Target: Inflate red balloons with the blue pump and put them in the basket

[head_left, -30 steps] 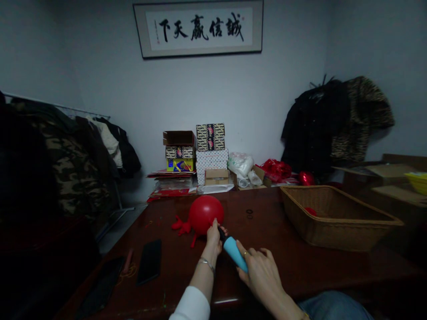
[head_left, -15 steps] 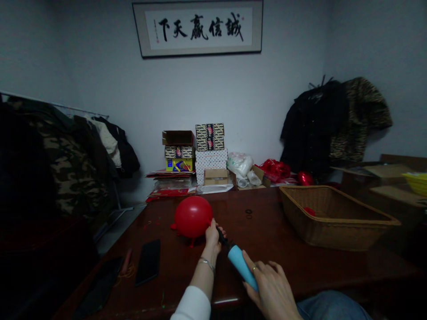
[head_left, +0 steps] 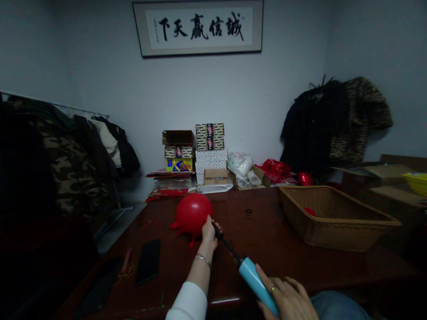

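Note:
A round, inflated red balloon rests over the table, with small limp red bits sticking out at its left and underneath. My left hand is closed around the balloon's neck and the black nozzle end of a hand pump. The light blue barrel of the hand pump slants down to the right, and a length of thin black rod shows between nozzle and barrel. Around the lower barrel, my right hand is closed; its fingers are partly cut off by the bottom edge.
On the right of the dark wooden table stands a wicker basket with something red inside. A black phone lies at the left, near another dark flat object. Stacked boxes line the back. Two small dark rings lie mid-table.
My right hand has drawn the blue barrel down and right, exposing more black rod. My left hand and the balloon have shifted only slightly.

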A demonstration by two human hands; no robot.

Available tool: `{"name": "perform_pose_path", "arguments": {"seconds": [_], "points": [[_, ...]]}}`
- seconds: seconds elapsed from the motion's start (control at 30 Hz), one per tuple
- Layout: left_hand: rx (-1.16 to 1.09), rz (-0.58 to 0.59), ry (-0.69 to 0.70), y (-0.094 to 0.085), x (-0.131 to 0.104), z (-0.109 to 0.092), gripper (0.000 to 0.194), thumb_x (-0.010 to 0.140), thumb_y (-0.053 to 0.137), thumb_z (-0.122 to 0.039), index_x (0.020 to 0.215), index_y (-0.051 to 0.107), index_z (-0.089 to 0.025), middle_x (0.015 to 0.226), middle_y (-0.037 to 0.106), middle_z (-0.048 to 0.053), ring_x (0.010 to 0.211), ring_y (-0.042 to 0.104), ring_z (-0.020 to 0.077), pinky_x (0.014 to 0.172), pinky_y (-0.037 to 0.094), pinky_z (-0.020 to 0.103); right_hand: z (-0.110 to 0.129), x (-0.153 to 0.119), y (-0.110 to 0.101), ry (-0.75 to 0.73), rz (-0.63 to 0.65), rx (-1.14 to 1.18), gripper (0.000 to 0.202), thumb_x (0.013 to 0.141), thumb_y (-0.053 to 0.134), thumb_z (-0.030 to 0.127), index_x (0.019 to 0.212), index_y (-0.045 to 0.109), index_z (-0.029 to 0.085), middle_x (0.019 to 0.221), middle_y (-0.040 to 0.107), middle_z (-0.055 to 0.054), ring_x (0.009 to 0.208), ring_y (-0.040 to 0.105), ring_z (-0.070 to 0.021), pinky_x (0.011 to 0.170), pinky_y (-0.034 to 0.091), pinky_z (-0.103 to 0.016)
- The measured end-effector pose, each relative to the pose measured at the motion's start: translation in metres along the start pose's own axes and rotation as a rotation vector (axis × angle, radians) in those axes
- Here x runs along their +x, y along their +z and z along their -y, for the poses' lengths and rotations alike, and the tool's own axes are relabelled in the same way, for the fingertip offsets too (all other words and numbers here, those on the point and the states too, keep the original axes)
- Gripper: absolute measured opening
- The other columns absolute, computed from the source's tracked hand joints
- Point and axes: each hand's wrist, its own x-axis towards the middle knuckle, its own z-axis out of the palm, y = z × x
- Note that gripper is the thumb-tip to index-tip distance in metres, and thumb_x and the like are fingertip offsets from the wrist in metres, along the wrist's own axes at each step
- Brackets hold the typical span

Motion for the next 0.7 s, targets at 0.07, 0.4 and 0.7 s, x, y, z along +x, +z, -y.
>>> {"name": "perform_pose_path", "arguments": {"seconds": [0.07,0.4,0.7], "points": [[0.009,0.004,0.024,0.001,-0.001,-0.001,0.033,0.085,0.047,-0.047,0.068,0.039,-0.020,0.043,0.041,-0.006,0.035,0.040,0.0082,0.039,0.030,0.019,0.001,0.003,-0.001,0.012,0.013,0.009,0.067,0.070,0.058,0.025,0.133,0.036,0.025,0.081,0.066,0.003,0.070,0.062,-0.0163,0.080,0.032,-0.035],[-0.035,0.079,0.009,0.002,-0.013,0.011,0.033,0.081,0.055,-0.046,0.070,0.041,-0.019,0.048,0.048,-0.002,0.041,0.048,0.0113,0.042,0.037,0.021,0.018,0.039,0.008,0.212,0.227,0.094,0.059,0.074,0.055,0.020,0.131,0.042,0.028,0.086,0.064,0.000,0.081,0.060,-0.0180,0.086,0.028,-0.037],[-0.050,0.048,-0.040,0.007,-0.021,0.018,0.028,0.086,0.048,-0.038,0.068,0.040,-0.019,0.046,0.046,-0.002,0.039,0.046,0.0106,0.042,0.037,0.022,0.028,0.070,0.018,0.257,0.331,0.052,0.052,0.076,0.055,0.021,0.127,0.048,0.025,0.087,0.064,-0.003,0.083,0.059,-0.0202,0.085,0.029,-0.037]]}}
